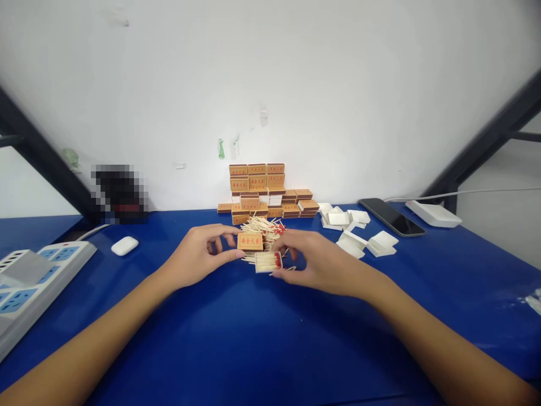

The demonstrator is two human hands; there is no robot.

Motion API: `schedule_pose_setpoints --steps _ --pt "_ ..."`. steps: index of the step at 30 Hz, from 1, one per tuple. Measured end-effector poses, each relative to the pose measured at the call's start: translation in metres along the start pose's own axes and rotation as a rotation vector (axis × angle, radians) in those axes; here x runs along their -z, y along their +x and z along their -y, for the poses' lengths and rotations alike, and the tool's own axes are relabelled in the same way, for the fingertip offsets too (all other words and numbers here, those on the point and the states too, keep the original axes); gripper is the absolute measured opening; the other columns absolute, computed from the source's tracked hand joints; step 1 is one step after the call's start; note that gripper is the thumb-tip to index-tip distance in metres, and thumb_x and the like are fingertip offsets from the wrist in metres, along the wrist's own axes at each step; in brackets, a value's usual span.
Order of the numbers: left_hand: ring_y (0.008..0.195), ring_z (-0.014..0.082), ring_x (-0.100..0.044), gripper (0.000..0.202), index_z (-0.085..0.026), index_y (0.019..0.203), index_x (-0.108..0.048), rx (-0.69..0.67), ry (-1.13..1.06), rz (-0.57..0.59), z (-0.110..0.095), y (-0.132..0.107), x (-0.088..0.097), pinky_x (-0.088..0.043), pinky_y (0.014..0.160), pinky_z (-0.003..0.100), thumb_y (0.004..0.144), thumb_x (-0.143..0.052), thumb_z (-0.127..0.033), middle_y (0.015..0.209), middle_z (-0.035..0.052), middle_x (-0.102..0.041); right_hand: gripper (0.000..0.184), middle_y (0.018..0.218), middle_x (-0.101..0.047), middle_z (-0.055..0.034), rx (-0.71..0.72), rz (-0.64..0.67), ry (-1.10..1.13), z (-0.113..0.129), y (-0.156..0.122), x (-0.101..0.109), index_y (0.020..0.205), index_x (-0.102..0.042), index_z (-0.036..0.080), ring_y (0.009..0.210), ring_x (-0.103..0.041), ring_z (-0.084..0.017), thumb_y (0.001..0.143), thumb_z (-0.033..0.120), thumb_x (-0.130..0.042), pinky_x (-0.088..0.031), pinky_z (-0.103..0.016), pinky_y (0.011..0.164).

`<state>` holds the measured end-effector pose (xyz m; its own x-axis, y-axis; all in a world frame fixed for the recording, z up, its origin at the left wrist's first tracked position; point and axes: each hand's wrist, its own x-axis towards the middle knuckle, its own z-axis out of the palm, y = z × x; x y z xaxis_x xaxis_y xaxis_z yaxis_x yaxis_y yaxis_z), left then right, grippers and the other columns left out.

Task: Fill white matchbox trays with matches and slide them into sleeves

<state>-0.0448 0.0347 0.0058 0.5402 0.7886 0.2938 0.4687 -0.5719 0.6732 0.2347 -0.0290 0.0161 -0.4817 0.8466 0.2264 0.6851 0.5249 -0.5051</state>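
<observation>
Between thumb and fingers, my left hand (203,254) grips an orange matchbox sleeve (250,241) with red characters on its face. My right hand (310,259) pinches the right end of a small white matchbox tray (266,263), which is filled with red-tipped matches. The tray sits just below and to the right of the sleeve, outside it. Behind both hands lies a loose heap of matches (264,225), its red heads mostly toward the right. A few stray matches show near my right fingers.
Stacked matchboxes (257,181) stand against the wall behind the heap. White trays (353,242) are scattered to the right, near a black phone (391,217) and a white box (433,214). At left are a white earphone case (124,246) and a power strip (42,276) on the blue table (270,344).
</observation>
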Motion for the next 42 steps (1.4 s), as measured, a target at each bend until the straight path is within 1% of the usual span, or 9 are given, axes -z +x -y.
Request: schedule_pose_setpoints --steps 7,12,16,20,25,32,35,39,42 --pt "0.057 0.0107 -0.055 0.038 -0.020 0.105 -0.076 0.048 0.021 -0.021 0.004 -0.001 -0.004 -0.043 0.054 0.023 0.092 -0.070 -0.055 0.074 -0.0001 -0.069 0.028 0.076 -0.065 0.0024 -0.083 -0.031 0.170 -0.021 0.005 0.007 0.104 -0.069 0.021 0.066 -0.059 -0.014 0.084 0.039 -0.078 -0.045 -0.027 0.061" --pt "0.067 0.0151 -0.057 0.054 -0.021 0.116 -0.070 -0.061 0.397 -0.132 0.002 -0.005 -0.011 -0.045 0.065 0.028 0.088 -0.068 -0.067 0.079 0.0001 -0.063 0.026 0.075 -0.066 0.0020 -0.101 0.004 0.150 -0.022 0.005 0.002 0.102 -0.068 0.021 0.066 -0.059 -0.014 0.086 0.039 -0.077 -0.045 -0.028 0.062" --pt "0.073 0.0200 -0.062 0.062 -0.021 0.111 -0.071 0.031 0.590 -0.051 0.006 -0.005 -0.007 -0.042 0.064 0.031 0.085 -0.063 -0.076 0.088 0.0034 -0.064 0.024 0.077 -0.068 0.0009 -0.117 0.007 0.120 -0.022 0.006 0.001 0.100 -0.067 0.020 0.066 -0.060 -0.014 0.086 0.037 -0.076 -0.044 -0.028 0.062" --pt "0.078 0.0209 -0.063 0.047 -0.023 0.104 -0.075 0.032 0.595 0.059 0.015 -0.002 0.002 -0.044 0.067 0.032 0.090 -0.064 -0.066 0.094 0.0045 -0.064 0.020 0.078 -0.067 0.0016 -0.111 0.008 0.102 -0.024 0.007 0.000 0.096 -0.065 0.020 0.066 -0.058 -0.013 0.087 0.035 -0.075 -0.044 -0.028 0.063" --pt "0.087 0.0196 -0.064 0.043 -0.024 0.113 -0.073 -0.066 0.448 0.002 0.010 0.000 0.011 -0.049 0.076 0.032 0.090 -0.070 -0.060 0.108 0.0054 -0.068 0.021 0.073 -0.064 0.0033 -0.122 -0.026 0.103 -0.024 0.006 0.002 0.098 -0.066 0.020 0.064 -0.057 -0.013 0.087 0.035 -0.075 -0.043 -0.028 0.061" --pt "0.050 0.0160 -0.053 0.057 -0.019 0.129 -0.063 0.109 0.387 -0.037 -0.009 -0.002 0.017 -0.036 0.054 0.028 0.098 -0.053 -0.065 0.052 -0.0066 -0.054 0.020 0.076 -0.065 0.0020 -0.109 -0.031 0.113 -0.023 0.007 0.003 0.096 -0.065 0.021 0.064 -0.056 -0.013 0.088 0.038 -0.073 -0.044 -0.028 0.062" --pt "0.051 0.0157 -0.053 0.049 -0.020 0.115 -0.072 0.077 0.461 0.040 -0.007 -0.001 0.027 -0.032 0.053 0.028 0.099 -0.050 -0.061 0.054 -0.0034 -0.056 0.022 0.075 -0.065 0.0022 -0.100 -0.037 0.107 -0.025 0.007 0.003 0.097 -0.064 0.021 0.065 -0.056 -0.013 0.089 0.040 -0.073 -0.044 -0.028 0.063" --pt "0.061 0.0151 -0.058 0.034 -0.026 0.114 -0.076 0.061 0.350 0.319 -0.005 -0.004 0.048 -0.040 0.056 0.025 0.085 -0.066 -0.041 0.072 -0.0011 -0.063 0.025 0.077 -0.066 0.0015 -0.101 -0.034 0.084 -0.027 0.006 0.002 0.100 -0.065 0.021 0.065 -0.057 -0.014 0.089 0.042 -0.072 -0.044 -0.029 0.062" --pt "0.083 0.0185 -0.065 0.056 -0.033 0.125 -0.074 0.065 0.278 0.493 -0.005 -0.009 0.058 -0.049 0.068 0.025 0.072 -0.066 -0.022 0.098 0.0012 -0.068 0.025 0.079 -0.066 0.0013 -0.093 -0.030 0.060 -0.028 0.006 0.001 0.101 -0.065 0.021 0.066 -0.057 -0.014 0.090 0.042 -0.072 -0.043 -0.029 0.061"
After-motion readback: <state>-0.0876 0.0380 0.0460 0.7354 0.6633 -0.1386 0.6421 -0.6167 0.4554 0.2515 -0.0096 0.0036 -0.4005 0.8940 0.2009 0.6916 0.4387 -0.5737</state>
